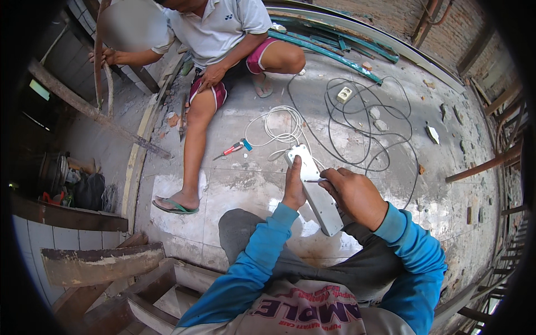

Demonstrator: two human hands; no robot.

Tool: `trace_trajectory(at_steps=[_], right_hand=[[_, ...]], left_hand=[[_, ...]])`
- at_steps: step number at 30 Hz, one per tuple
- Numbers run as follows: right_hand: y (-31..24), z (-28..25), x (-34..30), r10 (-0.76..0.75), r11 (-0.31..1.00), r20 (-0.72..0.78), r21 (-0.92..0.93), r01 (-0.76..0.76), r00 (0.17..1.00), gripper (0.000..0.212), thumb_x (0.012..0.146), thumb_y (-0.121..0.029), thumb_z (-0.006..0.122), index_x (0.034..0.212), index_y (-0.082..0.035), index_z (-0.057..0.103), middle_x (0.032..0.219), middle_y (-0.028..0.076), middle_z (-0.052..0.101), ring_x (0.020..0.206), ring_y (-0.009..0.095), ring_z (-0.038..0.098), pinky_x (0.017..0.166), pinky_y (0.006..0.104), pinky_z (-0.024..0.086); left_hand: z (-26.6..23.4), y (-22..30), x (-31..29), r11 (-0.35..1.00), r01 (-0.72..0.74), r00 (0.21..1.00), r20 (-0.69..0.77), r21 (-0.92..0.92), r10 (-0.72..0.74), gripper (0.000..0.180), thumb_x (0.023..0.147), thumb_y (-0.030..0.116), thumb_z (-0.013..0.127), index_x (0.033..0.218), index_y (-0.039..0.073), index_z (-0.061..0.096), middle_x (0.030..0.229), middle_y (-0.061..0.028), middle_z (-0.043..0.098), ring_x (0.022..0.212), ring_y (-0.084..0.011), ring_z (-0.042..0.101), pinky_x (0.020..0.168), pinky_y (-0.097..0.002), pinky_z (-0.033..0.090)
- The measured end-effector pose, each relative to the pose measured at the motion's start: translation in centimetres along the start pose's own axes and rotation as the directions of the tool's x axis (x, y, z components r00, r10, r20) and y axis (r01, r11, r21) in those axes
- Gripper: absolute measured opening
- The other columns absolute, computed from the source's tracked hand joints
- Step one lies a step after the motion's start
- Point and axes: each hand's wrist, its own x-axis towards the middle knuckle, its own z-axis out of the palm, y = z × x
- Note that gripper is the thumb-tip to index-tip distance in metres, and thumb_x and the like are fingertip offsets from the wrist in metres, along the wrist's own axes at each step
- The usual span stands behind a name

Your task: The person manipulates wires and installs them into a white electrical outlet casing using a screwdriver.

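My left hand (pixel 293 187) is closed around the side of a long white power strip (pixel 315 190), its thumb lying along the top face. The strip slants from the white cable at its far end toward my lap, with small screw holes along the face that shows. In my right hand (pixel 357 195) a slim screwdriver (pixel 315 180) is pinched. Its thin metal shaft crosses the strip near the middle, and the handle is hidden by my fingers. Whether the tip touches a screw, I cannot tell.
A coiled white cable (pixel 285 125) lies beyond the strip, beside a red-handled tool (pixel 231 149). Black cable (pixel 363 128) loops around a white socket (pixel 344 95) on the right. Another person (pixel 223 44) squats at the far left. Wooden frames (pixel 106 265) stand at lower left.
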Motion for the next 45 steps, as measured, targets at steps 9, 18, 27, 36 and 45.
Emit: trace_trajectory(at_steps=[9,18,27,36,45], right_hand=[[-0.4,-0.7,-0.1,-0.052,0.997,-0.020,0.064,0.053,0.998,0.025,0.082,-0.004,0.065,0.107,-0.006,0.062,0.095,0.015,0.059,0.082,0.035,0.065,0.069,0.0432,0.053],[-1.2,-1.0,-0.1,-0.068,0.994,-0.080,0.080,0.074,0.994,0.027,0.082,-0.006,0.065,0.109,-0.007,0.062,0.093,0.017,0.062,0.082,0.038,0.065,0.069,0.0449,0.053],[-1.6,-1.4,0.0,-0.124,0.988,-0.106,0.078,0.132,0.987,0.019,0.086,-0.004,0.066,0.104,-0.002,0.064,0.091,0.019,0.063,0.077,0.039,0.065,0.067,0.0435,0.052],[-1.3,-1.2,-0.2,-0.109,0.991,-0.112,0.060,0.116,0.988,0.020,0.083,-0.002,0.065,0.102,-0.005,0.064,0.091,0.016,0.060,0.078,0.038,0.064,0.068,0.0438,0.053],[-1.2,-4.1,-1.6,-0.082,0.986,-0.162,0.127,0.103,0.983,0.018,0.082,-0.004,0.067,0.100,-0.005,0.064,0.089,0.015,0.059,0.077,0.037,0.064,0.067,0.0442,0.051]], left_hand=[[0.9,0.6,-0.4,1.000,0.005,1.000,-0.007,-0.006,-0.005,0.046,0.099,0.052,0.048,0.109,0.008,0.057,0.092,-0.0055,0.064,0.083,-0.0170,0.065,0.073,-0.0339,0.054],[1.4,0.6,-0.8,1.000,0.006,1.000,-0.017,-0.027,-0.006,0.048,0.094,0.054,0.058,0.111,0.008,0.055,0.089,-0.0027,0.061,0.078,-0.0149,0.064,0.068,-0.0313,0.054],[1.0,0.2,-0.4,0.999,0.005,1.000,0.006,-0.039,-0.005,0.049,0.092,0.053,0.064,0.112,0.009,0.057,0.091,-0.0006,0.059,0.079,-0.0119,0.060,0.068,-0.0296,0.051],[1.0,0.1,-0.4,1.000,0.018,0.999,-0.032,-0.016,-0.019,0.044,0.099,0.050,0.053,0.111,0.008,0.056,0.091,-0.0041,0.062,0.081,-0.0153,0.064,0.071,-0.0317,0.054],[0.5,1.7,0.0,0.969,0.091,0.992,0.101,-0.231,-0.069,0.062,0.097,0.065,0.040,0.120,0.010,0.055,0.090,-0.0068,0.060,0.080,-0.0214,0.062,0.074,-0.0398,0.054]])
